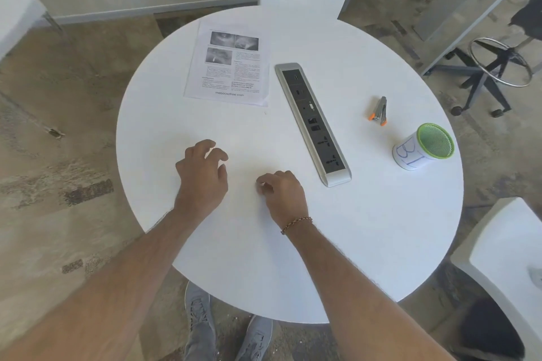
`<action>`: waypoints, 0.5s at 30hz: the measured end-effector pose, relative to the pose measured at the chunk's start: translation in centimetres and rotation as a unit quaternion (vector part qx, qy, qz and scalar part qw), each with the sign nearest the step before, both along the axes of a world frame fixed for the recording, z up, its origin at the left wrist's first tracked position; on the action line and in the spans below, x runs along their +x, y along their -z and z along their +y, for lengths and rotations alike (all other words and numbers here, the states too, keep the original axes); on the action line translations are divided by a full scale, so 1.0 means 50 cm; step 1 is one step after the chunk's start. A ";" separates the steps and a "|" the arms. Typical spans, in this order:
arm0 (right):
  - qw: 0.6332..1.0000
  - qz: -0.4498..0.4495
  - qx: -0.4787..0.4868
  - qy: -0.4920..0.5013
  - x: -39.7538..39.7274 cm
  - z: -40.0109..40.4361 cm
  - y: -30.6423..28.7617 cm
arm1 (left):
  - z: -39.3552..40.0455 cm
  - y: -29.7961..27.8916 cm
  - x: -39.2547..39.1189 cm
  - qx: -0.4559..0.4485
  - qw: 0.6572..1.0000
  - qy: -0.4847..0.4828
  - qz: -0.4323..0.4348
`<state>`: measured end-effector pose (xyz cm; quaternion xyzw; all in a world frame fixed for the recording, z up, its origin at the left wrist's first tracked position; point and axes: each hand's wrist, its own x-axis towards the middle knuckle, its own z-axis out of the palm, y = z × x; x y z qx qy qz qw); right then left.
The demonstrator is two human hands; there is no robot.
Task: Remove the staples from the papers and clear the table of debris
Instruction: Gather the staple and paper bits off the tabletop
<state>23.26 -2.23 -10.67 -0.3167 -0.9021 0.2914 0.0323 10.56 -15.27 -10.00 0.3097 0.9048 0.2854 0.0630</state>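
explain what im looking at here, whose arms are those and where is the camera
There is only one picture, taken by a wide-angle camera worn on a person's head, looking down. The two bare arms are that person's own; no machine is involved.

They stand at a round white table. On it lie printed papers at the far side, a long power socket strip set in the middle, a small staple remover with orange tips, and a green mesh cup with a paper label, to the right.

The left hand hovers low with loosely curled fingers, holding nothing visible. The right hand has its fingers curled close to the tabletop, perhaps pinching something tiny; that is too small to tell.
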 end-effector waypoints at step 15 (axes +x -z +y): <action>0.997 0.068 0.031 -0.023 0.003 0.010 0.027 | 0.008 0.004 0.009 0.005 1.000 0.005 0.003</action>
